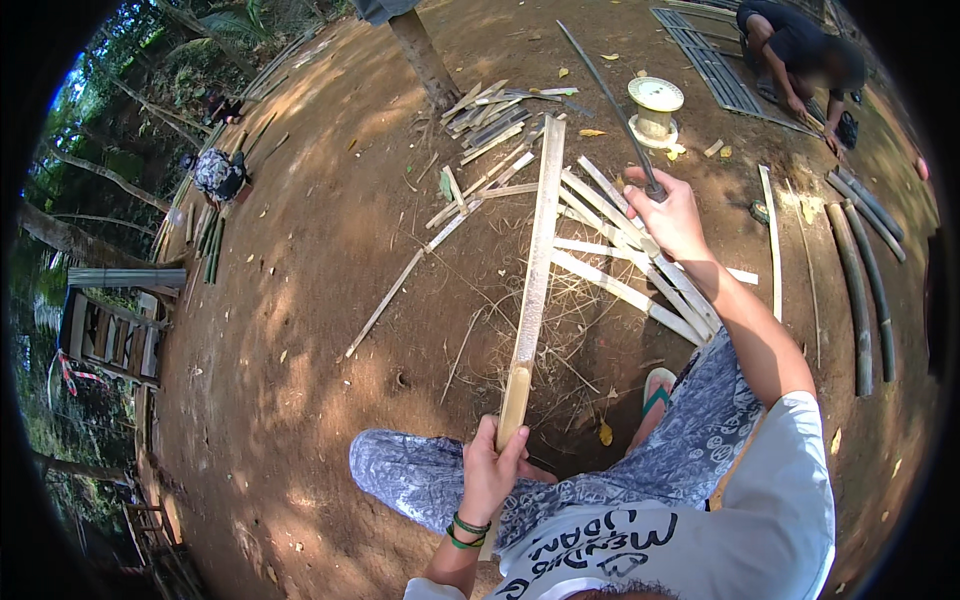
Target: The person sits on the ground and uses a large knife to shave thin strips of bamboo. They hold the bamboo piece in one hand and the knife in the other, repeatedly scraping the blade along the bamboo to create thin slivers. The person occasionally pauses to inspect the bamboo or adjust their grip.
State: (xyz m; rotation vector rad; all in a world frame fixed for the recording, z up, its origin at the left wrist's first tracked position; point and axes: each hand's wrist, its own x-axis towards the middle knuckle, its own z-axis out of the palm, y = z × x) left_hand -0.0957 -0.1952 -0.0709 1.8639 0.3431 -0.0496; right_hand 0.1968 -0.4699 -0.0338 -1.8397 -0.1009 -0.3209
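My left hand (490,468) grips the lower part of a long split bamboo strip (536,260), fingers wrapped round it. The strip slants up and away in front of me, its pale hollow inner face showing and a node near the hand. My right hand (676,218), raised at the right, is closed round the handle of a long-bladed knife (610,95). Its narrow dark blade points up and to the left, apart from the bamboo strip. Below the right hand, several pale split bamboo strips (640,290) lie fanned on the ground beside my leg.
Shorter bamboo pieces (490,120) are piled by a tree trunk (425,55). A pale spool (655,105) stands beyond the knife. Bamboo poles (850,290) lie at right. A person (800,65) crouches by a slatted bamboo panel (705,60); another (218,175) bends at far left.
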